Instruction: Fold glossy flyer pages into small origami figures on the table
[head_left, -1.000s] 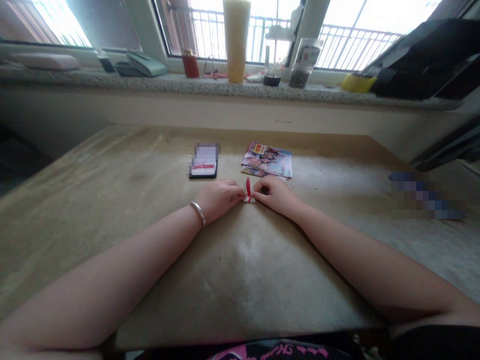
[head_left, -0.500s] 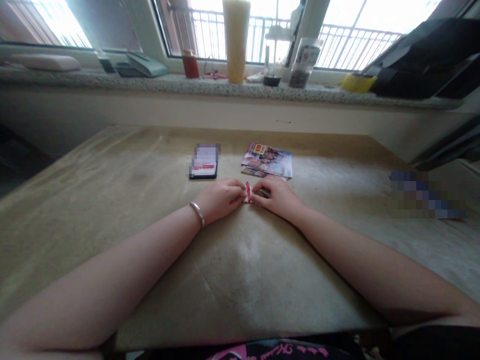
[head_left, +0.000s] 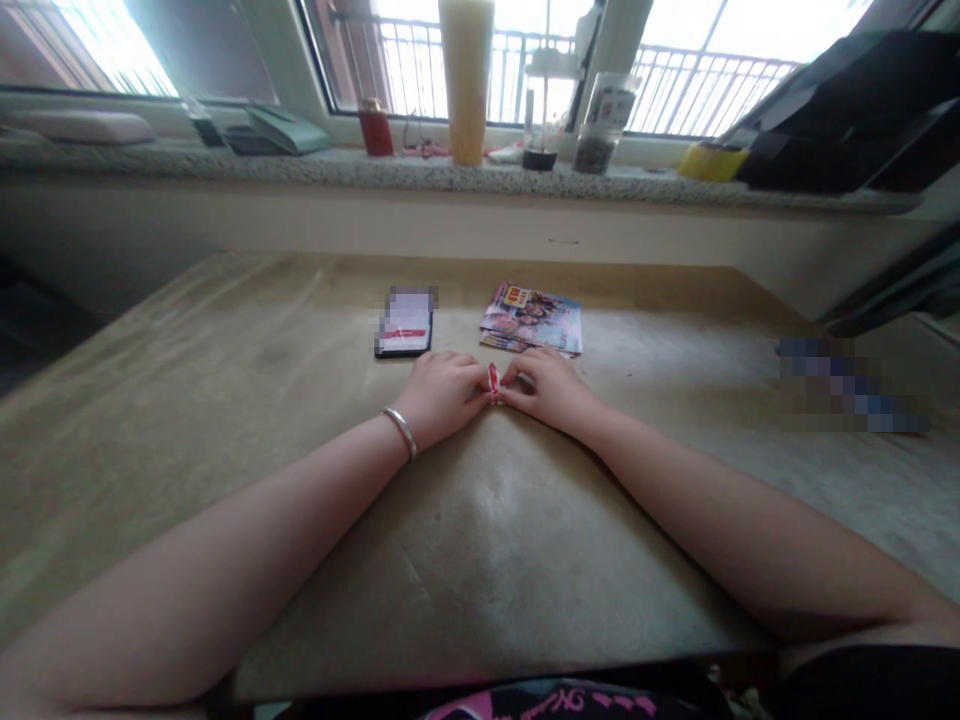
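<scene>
A small red-and-white piece (head_left: 493, 383), perhaps folded paper, stands between my fingertips in the middle of the table. My left hand (head_left: 448, 393), with a silver bangle on its wrist, pinches the piece from the left side. From the right, my right hand (head_left: 551, 388) grips it between thumb and forefinger. Its exact kind is too small to make out, and the fingers hide its edges. Just beyond the hands lie a phone (head_left: 406, 325) with a lit screen and a small stack of colourful printed leaflets (head_left: 534, 318).
A blurred dark blue item (head_left: 847, 385) lies at the table's right side. Along the granite windowsill (head_left: 360, 172) stand a tall yellowish cylinder (head_left: 467, 85), a red jar (head_left: 376, 130), clear containers (head_left: 600, 125), a yellow roll (head_left: 711, 162) and a black bag (head_left: 832, 120).
My left hand has shifted slightly to the right and closer around the red-and-white piece. The piece looks narrower between the fingers. The right hand is nearly unmoved.
</scene>
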